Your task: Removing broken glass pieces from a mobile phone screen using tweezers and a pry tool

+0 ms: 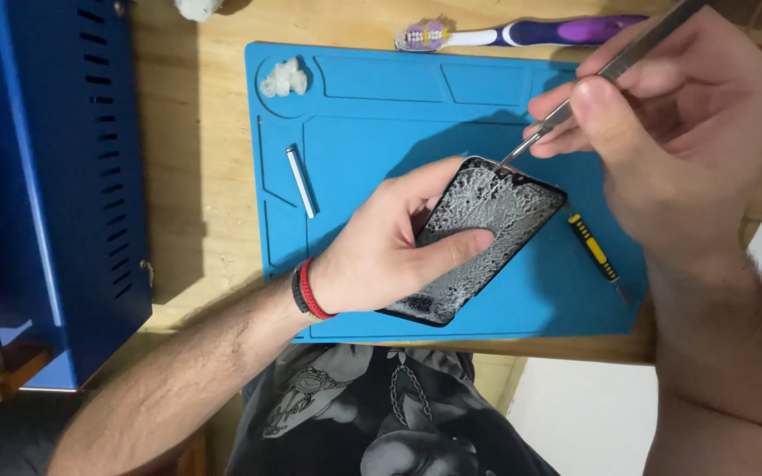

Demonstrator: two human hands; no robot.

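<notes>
**Phone screen worked over a blue mat**

At frame centre, the left hand (372, 256) grips one black phone screen panel coated in grey residue (478, 238). The right hand (672, 132) pinches one pair of metal tweezers (610, 70), tip on the panel's upper edge. The blue silicone mat (381, 106) on the wooden worktop (196, 176) holds white wadding (284, 78) in its round upper-left recess, one white strip (300, 181) and one yellow-and-black screwdriver (594, 251).

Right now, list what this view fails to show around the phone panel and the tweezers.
Head view only:
- Panel: near edge hidden under the left hand; thumb covers its middle.
- Tweezers: upper end cut off by the top edge; right hand covers part of the shaft.
- Tweezer tips: too small to tell what they touch.
- Screwdriver: tip lost in shadow.
</notes>
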